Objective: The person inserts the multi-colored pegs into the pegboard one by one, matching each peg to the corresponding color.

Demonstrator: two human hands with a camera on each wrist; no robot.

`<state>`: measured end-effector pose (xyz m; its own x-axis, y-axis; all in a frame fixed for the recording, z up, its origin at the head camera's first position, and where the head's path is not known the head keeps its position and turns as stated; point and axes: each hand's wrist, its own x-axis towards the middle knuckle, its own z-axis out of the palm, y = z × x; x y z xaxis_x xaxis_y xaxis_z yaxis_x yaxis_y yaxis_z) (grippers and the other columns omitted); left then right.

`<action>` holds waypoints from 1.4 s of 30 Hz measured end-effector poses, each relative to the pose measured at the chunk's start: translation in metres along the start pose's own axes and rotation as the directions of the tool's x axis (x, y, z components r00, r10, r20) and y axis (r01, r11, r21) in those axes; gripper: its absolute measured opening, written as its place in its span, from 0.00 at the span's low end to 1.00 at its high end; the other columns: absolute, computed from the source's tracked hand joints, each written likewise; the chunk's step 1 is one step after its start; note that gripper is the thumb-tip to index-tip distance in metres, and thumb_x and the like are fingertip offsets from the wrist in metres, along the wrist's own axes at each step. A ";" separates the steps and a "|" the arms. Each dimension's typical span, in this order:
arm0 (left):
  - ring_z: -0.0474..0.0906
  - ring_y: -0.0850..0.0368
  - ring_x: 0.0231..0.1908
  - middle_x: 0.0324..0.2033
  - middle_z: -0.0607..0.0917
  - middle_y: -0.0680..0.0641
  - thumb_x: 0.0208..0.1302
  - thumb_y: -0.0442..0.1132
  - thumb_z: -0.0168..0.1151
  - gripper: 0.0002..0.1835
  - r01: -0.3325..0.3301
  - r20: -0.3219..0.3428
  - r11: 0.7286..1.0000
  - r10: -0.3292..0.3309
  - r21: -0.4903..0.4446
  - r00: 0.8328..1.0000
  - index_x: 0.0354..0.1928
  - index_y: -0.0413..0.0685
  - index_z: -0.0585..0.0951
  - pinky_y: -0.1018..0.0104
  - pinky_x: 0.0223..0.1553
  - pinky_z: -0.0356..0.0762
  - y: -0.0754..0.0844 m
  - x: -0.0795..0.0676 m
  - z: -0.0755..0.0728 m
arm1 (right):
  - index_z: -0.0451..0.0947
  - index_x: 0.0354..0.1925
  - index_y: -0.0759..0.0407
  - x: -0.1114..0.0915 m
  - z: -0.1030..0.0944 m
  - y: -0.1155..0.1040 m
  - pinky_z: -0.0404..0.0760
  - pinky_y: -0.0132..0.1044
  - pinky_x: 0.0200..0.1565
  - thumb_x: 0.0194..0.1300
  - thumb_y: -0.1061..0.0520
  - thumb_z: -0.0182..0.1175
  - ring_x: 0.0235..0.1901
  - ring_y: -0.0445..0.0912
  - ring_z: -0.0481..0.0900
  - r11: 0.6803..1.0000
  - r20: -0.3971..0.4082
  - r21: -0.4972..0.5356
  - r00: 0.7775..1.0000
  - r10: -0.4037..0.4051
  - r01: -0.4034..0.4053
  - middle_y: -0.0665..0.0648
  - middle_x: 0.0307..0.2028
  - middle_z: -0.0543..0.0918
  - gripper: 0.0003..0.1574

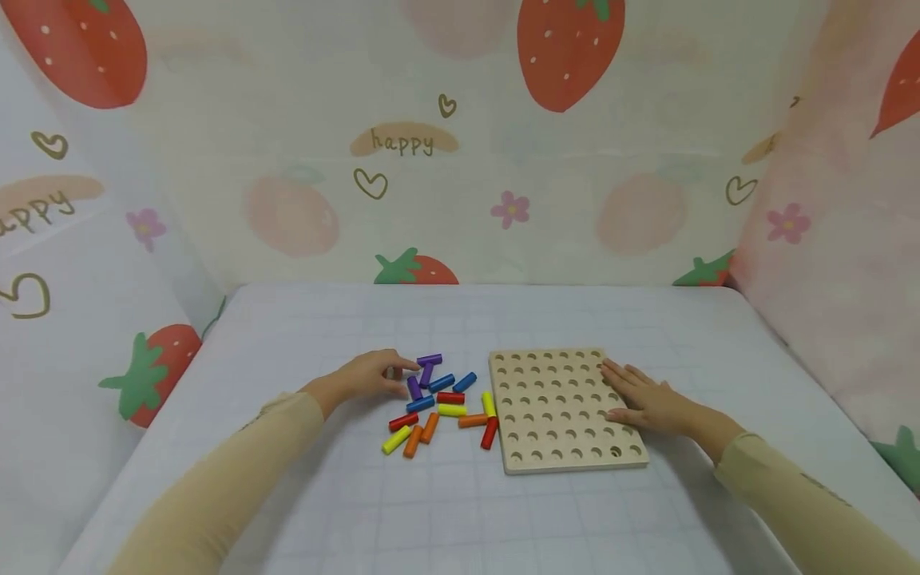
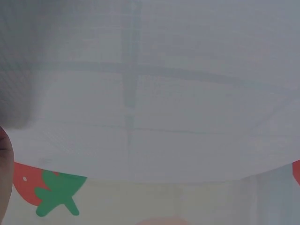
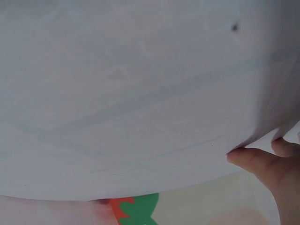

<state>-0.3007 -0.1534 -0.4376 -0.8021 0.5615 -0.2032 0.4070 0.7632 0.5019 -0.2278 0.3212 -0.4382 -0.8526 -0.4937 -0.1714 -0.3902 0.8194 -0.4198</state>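
In the head view my left hand (image 1: 374, 372) hovers at the left side of a loose group of coloured wooden pegs, its thumb and index finger apart. Its fingertips are right by the purple pegs (image 1: 414, 389), with nothing between them. My right hand (image 1: 657, 407) rests with straight fingers on the right edge of a square wooden pegboard (image 1: 575, 463), whose rows of round holes hold no pegs. The right wrist view shows the fingers (image 3: 255, 159) of that hand; only a sliver of the left hand (image 2: 4, 168) enters the left wrist view.
Blue pegs (image 1: 442, 383), red pegs (image 1: 450, 398), yellow pegs (image 1: 397, 441) and orange pegs (image 1: 413, 442) lie scattered left of the board. A yellow peg (image 1: 489, 404) is right at its left edge. A white checked cloth (image 1: 402, 519) covers the table; strawberry-print sheets (image 1: 460, 216) surround it.
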 end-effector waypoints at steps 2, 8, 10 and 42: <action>0.70 0.55 0.37 0.38 0.77 0.50 0.62 0.43 0.67 0.24 -0.002 0.005 1.000 0.002 -0.001 1.000 0.60 0.48 0.79 0.64 0.40 0.70 -0.001 0.001 0.002 | 0.45 0.75 0.65 0.001 0.001 0.000 0.40 0.81 0.53 0.71 0.38 0.53 0.70 0.70 0.41 1.000 0.000 -0.005 1.000 -0.006 0.006 0.66 0.75 0.44 0.51; 0.71 0.55 0.38 0.37 0.77 0.50 0.63 0.42 0.66 0.18 -0.027 -0.001 0.999 0.027 -0.023 1.000 0.55 0.47 0.83 0.62 0.43 0.71 -0.001 0.002 0.004 | 0.45 0.75 0.65 0.002 0.003 0.002 0.41 0.82 0.52 0.71 0.38 0.53 0.70 0.71 0.42 1.000 -0.001 -0.027 1.000 -0.015 0.015 0.66 0.75 0.44 0.51; 0.71 0.55 0.38 0.36 0.77 0.51 0.63 0.41 0.67 0.16 -0.040 -0.013 0.998 0.040 -0.038 0.999 0.52 0.46 0.84 0.62 0.43 0.70 -0.001 0.002 0.004 | 0.45 0.75 0.65 0.001 0.002 0.002 0.41 0.82 0.52 0.71 0.38 0.53 0.70 0.71 0.41 1.000 -0.004 -0.024 1.000 -0.014 0.014 0.66 0.75 0.44 0.51; 0.75 0.51 0.40 0.37 0.84 0.46 0.62 0.35 0.67 0.11 0.053 -0.245 0.965 -0.119 -0.258 0.962 0.45 0.38 0.85 0.61 0.45 0.77 0.034 -0.008 -0.004 | 0.44 0.75 0.67 0.001 0.001 -0.002 0.37 0.81 0.53 0.71 0.39 0.53 0.70 0.72 0.39 1.000 0.002 0.009 1.000 -0.009 0.009 0.67 0.75 0.43 0.51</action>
<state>-0.2823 -0.1328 -0.4154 -0.9272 0.3713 -0.0490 0.2372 0.6836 0.6902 -0.2276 0.3189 -0.4384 -0.8486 -0.5013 -0.1692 -0.3943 0.8124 -0.4296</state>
